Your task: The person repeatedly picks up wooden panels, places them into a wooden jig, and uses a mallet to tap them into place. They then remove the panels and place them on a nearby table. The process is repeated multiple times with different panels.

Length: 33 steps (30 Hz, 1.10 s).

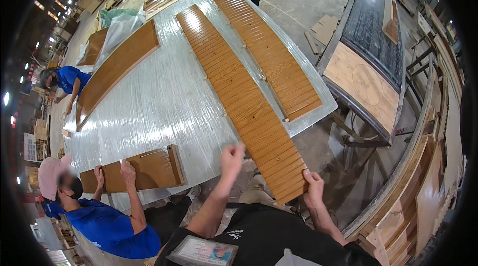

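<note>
A long brown grooved wood panel (244, 96) slants from the far middle of the table toward me, its near end reaching past the table edge. My right hand (313, 186) grips the right edge of that near end, thumb on top. Beside the panel's left edge, my left hand (232, 161) is raised with its fingers curled closed; whatever may be in them is too small or hidden to name. A second grooved panel (284, 71) lies to the right, with small light pegs along its left edge.
The panels rest on a film-wrapped table (144, 111). At left, a co-worker in a pink cap (94, 206) holds a brown board (144, 169). Another person (69, 81) is by a curved board (117, 74). A black conveyor (373, 22) stands right, stacked wood (403, 211) nearer.
</note>
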Available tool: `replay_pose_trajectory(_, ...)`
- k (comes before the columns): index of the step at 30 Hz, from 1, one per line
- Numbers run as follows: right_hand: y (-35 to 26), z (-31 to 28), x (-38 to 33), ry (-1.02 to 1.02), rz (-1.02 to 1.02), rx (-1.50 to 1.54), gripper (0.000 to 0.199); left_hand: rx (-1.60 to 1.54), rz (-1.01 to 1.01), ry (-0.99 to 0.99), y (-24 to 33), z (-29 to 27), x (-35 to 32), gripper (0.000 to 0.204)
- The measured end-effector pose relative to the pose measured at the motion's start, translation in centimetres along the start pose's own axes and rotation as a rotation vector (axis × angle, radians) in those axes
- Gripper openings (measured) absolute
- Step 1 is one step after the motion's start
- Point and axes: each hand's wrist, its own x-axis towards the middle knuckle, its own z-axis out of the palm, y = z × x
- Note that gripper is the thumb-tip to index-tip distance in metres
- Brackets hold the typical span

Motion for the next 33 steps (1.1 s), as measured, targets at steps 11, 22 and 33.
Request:
replay_pose_trajectory(11,-17.4,-0.4,-13.0,0.037,-0.787,-0.612,0.035,-1.078,0.103,-0.342,16.5,-1.9,23.6,0.079)
replay_pose_trajectory(22,-14.9,-16.9,-17.3,0.234,-0.738,-1.133,0.09,-0.996,0.435,-0.537,30.3,10.1,-6.6,0.09)
replay_pose_trajectory(33,-20.5,-19.4,-29.7,0.379,-1.256,0.031,0.068,-0.424,1.511,-0.94,37.1,24.4,-38.5,0.08)
